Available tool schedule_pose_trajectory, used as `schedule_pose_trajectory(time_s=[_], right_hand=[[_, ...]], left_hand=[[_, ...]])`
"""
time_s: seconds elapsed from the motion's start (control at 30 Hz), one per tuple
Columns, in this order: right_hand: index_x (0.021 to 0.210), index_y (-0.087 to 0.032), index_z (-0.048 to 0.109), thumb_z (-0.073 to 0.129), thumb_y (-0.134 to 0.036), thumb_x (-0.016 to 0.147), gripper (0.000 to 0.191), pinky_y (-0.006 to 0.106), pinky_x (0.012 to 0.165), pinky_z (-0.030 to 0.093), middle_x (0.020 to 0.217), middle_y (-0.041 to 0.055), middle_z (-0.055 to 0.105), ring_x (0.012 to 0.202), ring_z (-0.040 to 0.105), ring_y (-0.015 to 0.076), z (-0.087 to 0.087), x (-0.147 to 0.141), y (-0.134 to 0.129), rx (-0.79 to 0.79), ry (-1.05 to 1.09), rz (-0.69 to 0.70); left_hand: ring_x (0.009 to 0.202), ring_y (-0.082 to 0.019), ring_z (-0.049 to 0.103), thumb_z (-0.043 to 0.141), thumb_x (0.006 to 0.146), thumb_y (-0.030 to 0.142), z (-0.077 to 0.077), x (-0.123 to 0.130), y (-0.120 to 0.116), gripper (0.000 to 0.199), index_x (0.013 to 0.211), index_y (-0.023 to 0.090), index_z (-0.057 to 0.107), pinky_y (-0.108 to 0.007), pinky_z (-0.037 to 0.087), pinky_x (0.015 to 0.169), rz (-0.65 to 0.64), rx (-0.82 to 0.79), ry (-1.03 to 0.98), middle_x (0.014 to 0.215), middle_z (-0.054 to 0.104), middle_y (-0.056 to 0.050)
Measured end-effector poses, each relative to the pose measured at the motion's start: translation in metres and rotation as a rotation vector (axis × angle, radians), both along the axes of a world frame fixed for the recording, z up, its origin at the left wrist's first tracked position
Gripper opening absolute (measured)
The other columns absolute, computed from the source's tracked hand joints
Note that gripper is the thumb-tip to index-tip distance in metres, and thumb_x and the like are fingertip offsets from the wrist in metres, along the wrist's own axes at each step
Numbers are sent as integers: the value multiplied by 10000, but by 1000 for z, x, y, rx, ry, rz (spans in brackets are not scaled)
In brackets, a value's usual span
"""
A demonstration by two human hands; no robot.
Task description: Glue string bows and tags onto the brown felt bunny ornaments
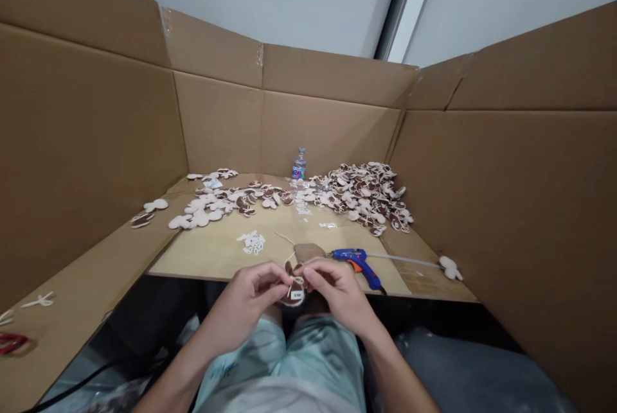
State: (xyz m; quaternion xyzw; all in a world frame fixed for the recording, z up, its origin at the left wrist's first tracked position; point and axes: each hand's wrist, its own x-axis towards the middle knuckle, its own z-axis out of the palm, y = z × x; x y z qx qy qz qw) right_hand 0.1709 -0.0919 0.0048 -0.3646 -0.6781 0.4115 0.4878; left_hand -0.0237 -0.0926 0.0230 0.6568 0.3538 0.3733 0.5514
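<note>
In front of my lap is a small brown bunny-shaped felt ornament [293,297] with a pale edge, a cream string bow and a white printed label. My left hand [255,294] pinches it on the left side, beside the bow. My right hand [337,284] is closed at its upper right, with thumb and finger at the bow and ear; exactly what those fingertips grip is partly hidden. Just beyond my hands lies a blue glue gun [354,259] with an orange trigger, its nozzle by a brown pad [309,251].
Many brown and white bunny pieces [371,194] are heaped at the back right, with more white ones [202,210] at the left. White labels [252,243] lie mid-board. A bottle [299,164] stands behind. Red-handled scissors [12,342] rest far left. Cardboard walls [332,130] surround the board.
</note>
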Motion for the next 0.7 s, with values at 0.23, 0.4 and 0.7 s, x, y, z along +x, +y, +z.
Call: schedule_pose_trajectory(time_s=[0.23,0.4,0.7], right_hand=[[693,-156,742,564,-492,872,420,220,503,412,541,1,632,485,511,107,-14,8,8,-182,-88,-10],[969,-198,747,599,-506,843,365,287,767,525,914,65,745,857,667,192,10,54,17,27,-8,-403],[961,-138,747,621,-529,805,440,356,685,581,852,139,768,788,730,274,-10,91,15,43,-131,-571]], left_hand=[[847,-204,653,619,830,314,-6,-12,10,139,796,201,693,-301,474,795,6,1,74,860,722,-58],[764,-211,661,624,815,452,-1,-30,27,292,778,177,715,-300,510,745,377,99,0,830,732,-74],[739,-213,690,805,649,392,-14,-32,42,302,803,141,737,-314,553,749,570,89,-114,778,758,-81]])
